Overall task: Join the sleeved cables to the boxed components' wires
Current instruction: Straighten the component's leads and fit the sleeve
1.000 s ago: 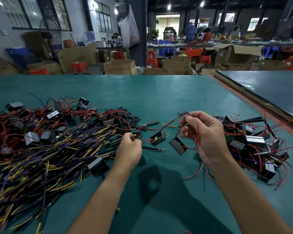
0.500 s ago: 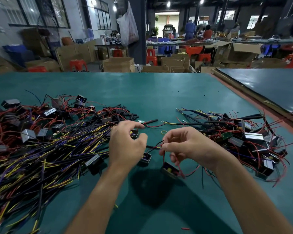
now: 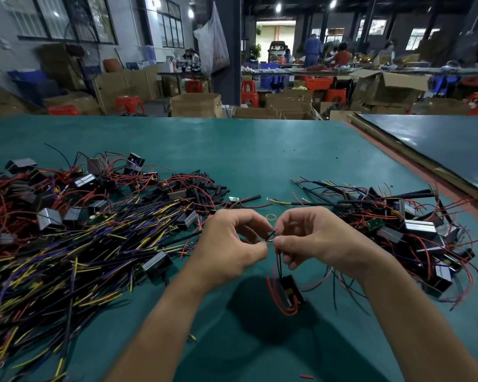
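Observation:
My left hand point(image 3: 229, 244) and my right hand point(image 3: 312, 238) meet fingertip to fingertip over the middle of the green table point(image 3: 232, 150). The left pinches the end of a black sleeved cable point(image 3: 177, 239) that runs left into the pile. The right pinches the thin wires of a small black boxed component point(image 3: 289, 295), which hangs below it with red wires looping around it. The wire ends point(image 3: 271, 236) touch between the two hands; the contact itself is too small to make out.
A big heap of sleeved cables with yellow and purple ends and boxed components point(image 3: 66, 238) fills the left. A second pile of boxed components with red wires point(image 3: 414, 232) lies at the right. Loose black sleeves point(image 3: 204, 188) sit behind. A yellow rubber band point(image 3: 271, 216) lies past my fingers.
My right hand came left and down from the right pile with the boxed component. Both hands closed in until their fingertips met, and the component now dangles below the right hand.

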A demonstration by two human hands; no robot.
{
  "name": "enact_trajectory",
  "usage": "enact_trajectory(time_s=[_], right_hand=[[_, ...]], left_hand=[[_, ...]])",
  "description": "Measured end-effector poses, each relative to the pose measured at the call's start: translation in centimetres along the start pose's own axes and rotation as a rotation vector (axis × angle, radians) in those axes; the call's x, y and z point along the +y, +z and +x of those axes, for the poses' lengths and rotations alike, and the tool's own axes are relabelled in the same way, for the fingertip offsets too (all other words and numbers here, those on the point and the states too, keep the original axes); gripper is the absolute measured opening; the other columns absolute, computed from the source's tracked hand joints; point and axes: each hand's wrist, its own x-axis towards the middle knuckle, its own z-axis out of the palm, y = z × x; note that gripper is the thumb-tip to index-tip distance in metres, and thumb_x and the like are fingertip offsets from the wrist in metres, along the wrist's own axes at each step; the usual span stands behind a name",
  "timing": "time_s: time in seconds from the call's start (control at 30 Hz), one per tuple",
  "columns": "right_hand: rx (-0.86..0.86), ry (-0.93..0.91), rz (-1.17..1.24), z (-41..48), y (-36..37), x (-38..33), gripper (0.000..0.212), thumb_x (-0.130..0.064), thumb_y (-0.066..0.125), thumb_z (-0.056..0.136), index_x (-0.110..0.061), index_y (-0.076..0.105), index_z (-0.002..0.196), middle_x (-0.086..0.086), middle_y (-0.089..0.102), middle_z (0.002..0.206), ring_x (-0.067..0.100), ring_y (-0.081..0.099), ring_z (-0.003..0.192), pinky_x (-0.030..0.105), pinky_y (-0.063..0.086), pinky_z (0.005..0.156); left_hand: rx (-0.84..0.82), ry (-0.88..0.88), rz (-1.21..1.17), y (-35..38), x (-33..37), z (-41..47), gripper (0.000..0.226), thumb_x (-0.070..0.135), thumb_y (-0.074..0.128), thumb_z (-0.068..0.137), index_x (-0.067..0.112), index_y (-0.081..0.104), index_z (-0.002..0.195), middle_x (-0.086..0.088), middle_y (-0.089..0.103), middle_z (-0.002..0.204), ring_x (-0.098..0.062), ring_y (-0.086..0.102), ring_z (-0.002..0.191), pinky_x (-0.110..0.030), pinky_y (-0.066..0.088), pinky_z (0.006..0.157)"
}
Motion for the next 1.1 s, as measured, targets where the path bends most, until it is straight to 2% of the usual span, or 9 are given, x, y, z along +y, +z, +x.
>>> enact_trajectory(time_s=[0.07, 0.17, 0.33, 0.43, 0.57, 0.73, 0.9, 0.97, 1.1], right_hand=[[0.003, -0.006, 0.022, 0.0, -0.1, 0.1, 0.02, -0.013, 0.072, 0.074, -0.004, 0.061, 0.089, 0.008, 0.063, 0.065, 0.018, 0.062, 0.055, 0.027, 0.055, 0.051], [0.012, -0.026, 0.063, 0.1, -0.4, 0.2, 0.018, -0.01, 0.069, 0.08, -0.006, 0.063, 0.096, 0.006, 0.06, 0.067, 0.016, 0.06, 0.054, 0.027, 0.054, 0.051], [0.022, -0.031, 0.098, 0.1, -0.5, 0.3, 0.016, -0.014, 0.069, 0.078, -0.008, 0.068, 0.093, 0.01, 0.059, 0.07, 0.017, 0.06, 0.054, 0.028, 0.054, 0.051], [-0.002, -0.037, 0.069, 0.0, -0.4, 0.3, 0.011, -0.017, 0.07, 0.079, -0.01, 0.07, 0.087, 0.012, 0.062, 0.07, 0.018, 0.062, 0.056, 0.027, 0.053, 0.051], [0.001, -0.05, 0.046, 0.0, -0.1, 0.3, 0.007, -0.02, 0.072, 0.076, -0.013, 0.074, 0.077, 0.011, 0.065, 0.066, 0.018, 0.063, 0.056, 0.025, 0.053, 0.053], [-0.002, -0.07, 0.004, 0.0, 0.0, 0.2, 0.012, -0.02, 0.073, 0.074, -0.008, 0.073, 0.076, 0.01, 0.068, 0.069, 0.016, 0.062, 0.062, 0.026, 0.054, 0.057], [-0.046, -0.084, -0.02, -0.2, 0.0, 0.2, 0.012, -0.019, 0.074, 0.074, -0.008, 0.071, 0.072, 0.01, 0.065, 0.067, 0.013, 0.058, 0.059, 0.023, 0.048, 0.05], [-0.067, -0.089, -0.019, -0.1, -0.3, 0.4, 0.013, -0.018, 0.081, 0.073, -0.009, 0.072, 0.07, 0.012, 0.062, 0.065, 0.014, 0.056, 0.057, 0.023, 0.045, 0.048], [-0.157, -0.058, 0.016, 0.2, -0.7, 1.0, 0.017, -0.022, 0.084, 0.067, -0.011, 0.072, 0.066, 0.019, 0.057, 0.066, 0.021, 0.052, 0.056, 0.026, 0.045, 0.049]], left_hand=[[0.025, 0.008, -0.022, 0.1, -0.1, 0.1, 0.022, -0.005, 0.069, 0.069, 0.016, 0.074, 0.073, -0.001, 0.071, 0.067, -0.009, 0.063, 0.06, -0.028, 0.053, 0.058], [0.05, -0.018, -0.091, 0.0, -0.3, 0.3, 0.03, -0.013, 0.068, 0.071, 0.017, 0.072, 0.068, 0.004, 0.07, 0.062, -0.004, 0.06, 0.056, -0.02, 0.047, 0.058], [0.038, -0.059, -0.249, -0.2, -0.4, 0.4, 0.03, -0.014, 0.072, 0.07, 0.015, 0.071, 0.066, -0.003, 0.068, 0.064, -0.012, 0.059, 0.059, -0.024, 0.048, 0.06], [-0.052, -0.093, -0.342, -0.3, -0.2, 0.3, 0.02, -0.004, 0.072, 0.064, 0.015, 0.072, 0.069, -0.006, 0.066, 0.068, -0.017, 0.056, 0.064, -0.027, 0.045, 0.061], [-0.199, -0.126, -0.385, -0.8, -0.1, -0.1, 0.015, 0.001, 0.074, 0.064, 0.012, 0.073, 0.073, -0.004, 0.066, 0.067, -0.013, 0.057, 0.064, -0.021, 0.047, 0.062], [-0.376, -0.139, -0.391, -1.3, -0.1, -0.3, 0.023, -0.009, 0.075, 0.072, 0.013, 0.077, 0.078, 0.003, 0.071, 0.069, -0.003, 0.062, 0.063, -0.013, 0.047, 0.062], [-0.406, -0.135, -0.371, -1.3, -0.2, -0.4, 0.012, 0.007, 0.074, 0.077, 0.018, 0.078, 0.078, 0.003, 0.071, 0.07, -0.004, 0.06, 0.065, -0.015, 0.046, 0.063], [-0.388, -0.154, -0.403, -1.4, -0.4, -0.3, 0.004, 0.014, 0.073, 0.078, 0.016, 0.077, 0.078, 0.0, 0.069, 0.067, -0.01, 0.059, 0.063, -0.019, 0.046, 0.061], [-0.36, -0.182, -0.476, -1.7, -1.0, 0.0, 0.004, 0.011, 0.072, 0.078, 0.013, 0.076, 0.078, -0.004, 0.068, 0.067, -0.013, 0.06, 0.061, -0.021, 0.049, 0.062]])
